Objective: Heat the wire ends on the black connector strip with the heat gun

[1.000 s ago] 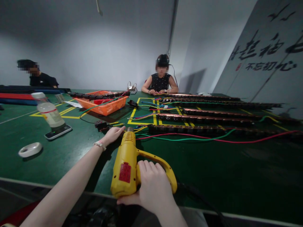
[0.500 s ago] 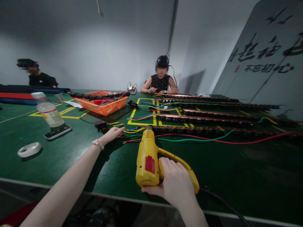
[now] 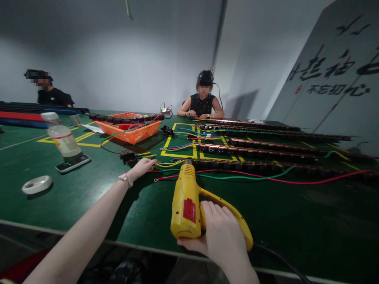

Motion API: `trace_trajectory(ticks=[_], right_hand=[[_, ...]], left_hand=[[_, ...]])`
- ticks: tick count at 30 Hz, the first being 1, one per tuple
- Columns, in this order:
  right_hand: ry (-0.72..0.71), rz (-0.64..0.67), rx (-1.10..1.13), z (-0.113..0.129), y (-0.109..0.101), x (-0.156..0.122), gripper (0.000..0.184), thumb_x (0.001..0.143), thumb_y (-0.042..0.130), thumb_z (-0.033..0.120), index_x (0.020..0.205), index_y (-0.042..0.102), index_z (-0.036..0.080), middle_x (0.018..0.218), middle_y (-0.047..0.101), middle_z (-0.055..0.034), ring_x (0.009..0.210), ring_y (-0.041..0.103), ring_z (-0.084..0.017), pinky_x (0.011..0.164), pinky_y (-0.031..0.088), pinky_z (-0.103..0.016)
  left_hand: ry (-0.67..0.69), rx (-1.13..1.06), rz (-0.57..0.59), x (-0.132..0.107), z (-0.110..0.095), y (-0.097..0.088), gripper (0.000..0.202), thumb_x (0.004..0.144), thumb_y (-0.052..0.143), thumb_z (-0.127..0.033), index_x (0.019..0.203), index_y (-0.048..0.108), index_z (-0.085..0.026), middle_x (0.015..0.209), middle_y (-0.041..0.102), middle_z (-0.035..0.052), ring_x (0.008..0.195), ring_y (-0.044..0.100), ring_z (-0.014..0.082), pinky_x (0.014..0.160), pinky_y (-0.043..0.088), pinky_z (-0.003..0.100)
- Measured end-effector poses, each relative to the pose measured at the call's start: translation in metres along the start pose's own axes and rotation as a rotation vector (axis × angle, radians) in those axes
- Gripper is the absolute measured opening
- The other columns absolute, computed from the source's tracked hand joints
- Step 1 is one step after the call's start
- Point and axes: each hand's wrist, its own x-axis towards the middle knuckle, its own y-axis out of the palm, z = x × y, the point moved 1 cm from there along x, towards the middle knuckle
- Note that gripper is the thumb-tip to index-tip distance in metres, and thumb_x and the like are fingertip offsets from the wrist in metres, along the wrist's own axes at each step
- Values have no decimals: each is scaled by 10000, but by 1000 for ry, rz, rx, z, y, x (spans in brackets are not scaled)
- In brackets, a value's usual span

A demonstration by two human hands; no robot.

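Observation:
My right hand grips the handle of a yellow heat gun with a red label, its nozzle aimed at the wire ends ahead. My left hand reaches forward with a bracelet at the wrist, fingers pressed on a bundle of yellow, blue and red wires near a black connector. A red wire and a green wire trail right along the green table. Long dark copper-toned strips lie in rows beyond.
An orange basket holds more strips at the back left. A plastic bottle stands on a phone, with a white tape roll nearby. One person sits across the table, another at the far left. The table's front edge runs under my arms.
My right hand swung the heat gun to the right, from beside my left hand to in front of the wire ends. My left hand stayed on the wires.

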Motion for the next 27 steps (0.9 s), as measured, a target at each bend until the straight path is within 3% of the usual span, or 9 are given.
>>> trace_trajectory(ticks=[6,10,16,27], right_hand=[[-5,23,4,27,5,0,771,515,594,843,880,549,165,820,575,-57,764,553,-247,745,411,-415],[-9,55,52,49,11,6,824,389,660,837,861,555,170,807,568,-37,748,542,-242,737,437,-424],[-70,18,82,74,26,13,861,341,634,870,841,550,174,774,552,-23,705,527,-218,707,461,-412],[-129,-57,57,72,32,13,867,372,551,921,808,540,172,743,539,-11,675,518,-203,672,445,-390]], left_hand=[[15,54,-32,7,12,0,564,685,461,-715,485,351,-199,438,354,-43,417,303,73,464,225,245],[21,130,-40,9,16,-1,578,713,413,-719,470,359,-198,433,376,-32,414,309,81,477,239,250],[5,206,-34,12,19,-4,605,680,406,-749,509,507,-178,452,423,-8,433,337,115,465,236,262],[17,138,-90,13,22,-6,611,671,451,-736,548,567,-149,466,444,-4,456,368,122,478,261,257]])
